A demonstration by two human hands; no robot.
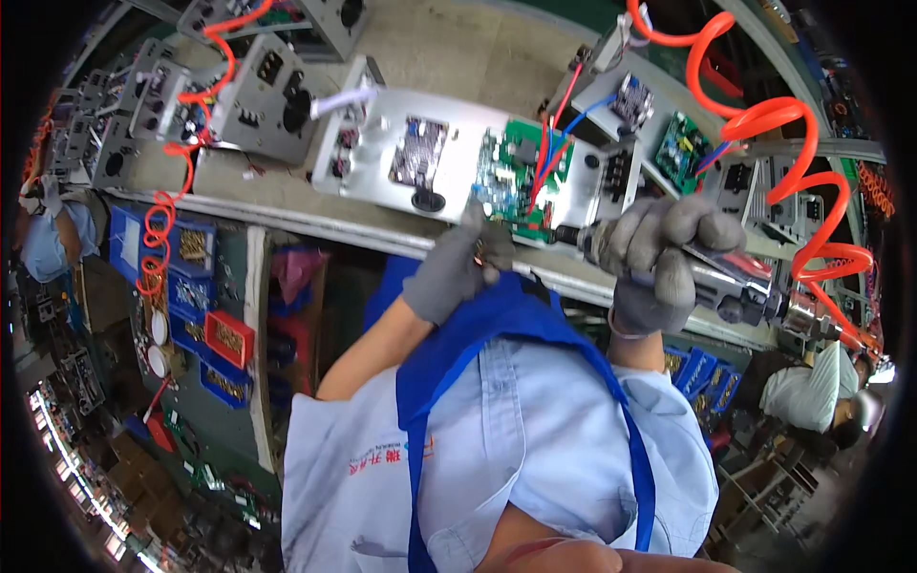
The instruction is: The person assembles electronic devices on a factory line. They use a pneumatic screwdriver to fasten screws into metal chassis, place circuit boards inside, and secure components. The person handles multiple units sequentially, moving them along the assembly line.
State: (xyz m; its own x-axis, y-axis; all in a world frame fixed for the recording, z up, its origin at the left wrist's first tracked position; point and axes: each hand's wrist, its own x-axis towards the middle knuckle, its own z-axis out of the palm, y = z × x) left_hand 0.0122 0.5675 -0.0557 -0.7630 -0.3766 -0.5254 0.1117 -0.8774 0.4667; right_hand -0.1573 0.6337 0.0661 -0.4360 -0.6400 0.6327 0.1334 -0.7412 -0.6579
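Note:
My right hand point(664, 258), in a grey glove, grips a pneumatic screwdriver point(735, 282) whose tip points left at the near edge of a green circuit board point(521, 172). The board sits on a silver metal panel point(382, 153) with red and blue wires running to it. My left hand point(457, 267), also gloved in grey, pinches something small near the screwdriver's tip; I cannot tell what it is. An orange coiled air hose point(783, 124) leads from the tool up to the right.
Grey metal housings point(263, 95) stand on the conveyor to the left, with another orange coiled hose point(158, 229). Blue and red parts bins point(205, 325) with screws sit below the bench edge. More circuit boards point(683, 143) lie at the right. Other workers sit at far left and lower right.

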